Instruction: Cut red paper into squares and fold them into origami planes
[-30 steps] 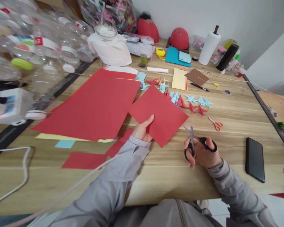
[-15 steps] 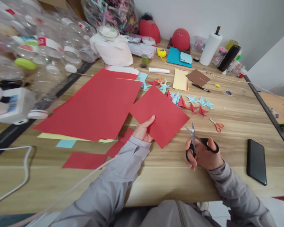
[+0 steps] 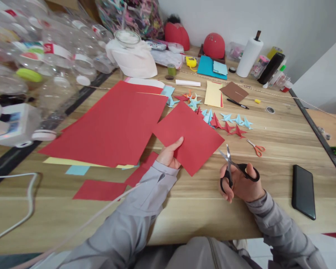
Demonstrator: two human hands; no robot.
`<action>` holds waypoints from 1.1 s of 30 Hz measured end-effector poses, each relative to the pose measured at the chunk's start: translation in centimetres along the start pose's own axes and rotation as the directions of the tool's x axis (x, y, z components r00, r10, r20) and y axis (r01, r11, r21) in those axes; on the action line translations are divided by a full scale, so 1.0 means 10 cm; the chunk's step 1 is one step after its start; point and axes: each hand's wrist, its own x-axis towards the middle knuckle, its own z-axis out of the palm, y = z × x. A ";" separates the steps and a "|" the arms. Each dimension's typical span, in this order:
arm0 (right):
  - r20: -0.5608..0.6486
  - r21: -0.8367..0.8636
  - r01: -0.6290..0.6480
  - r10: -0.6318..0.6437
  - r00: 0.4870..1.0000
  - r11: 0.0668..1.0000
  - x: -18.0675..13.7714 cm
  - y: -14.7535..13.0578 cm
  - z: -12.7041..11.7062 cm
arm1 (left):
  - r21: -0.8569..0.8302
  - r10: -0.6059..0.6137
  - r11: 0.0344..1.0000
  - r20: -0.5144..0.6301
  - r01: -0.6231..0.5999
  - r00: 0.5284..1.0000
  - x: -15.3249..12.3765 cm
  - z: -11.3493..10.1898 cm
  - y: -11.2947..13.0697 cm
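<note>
"Hardly anything moves since half a second ago; both hands keep their pose. What does the left hand (image 3: 168, 157) have?"

"One square of red paper (image 3: 189, 138), pinched at its near edge with the thumb on top, over the counter (image 3: 196, 209) and just beside the big red sheets (image 3: 109, 123)."

"And the right hand (image 3: 242, 183)?"

"Black-handled scissors (image 3: 229, 158), thumb and finger through the loops, blades parted, tips near the square's right corner."

"Around them?"

"Folded paper pieces (image 3: 215, 120) beyond; orange-handled scissors (image 3: 259, 150) and a phone (image 3: 303, 191) rightward."
</note>
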 end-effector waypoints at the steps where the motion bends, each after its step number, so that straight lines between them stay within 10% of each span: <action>1: 0.001 -0.002 -0.002 0.002 1.000 1.000 0.00 0.00 0.00 | 0.001 -0.004 1.000 -0.002 0.004 1.000 -0.01 0.01 0.00; 33: -0.135 -0.198 0.008 -0.035 0.990 0.980 0.01 0.00 -0.02 | 0.323 0.113 0.934 0.145 -0.155 0.983 0.00 -0.13 -0.03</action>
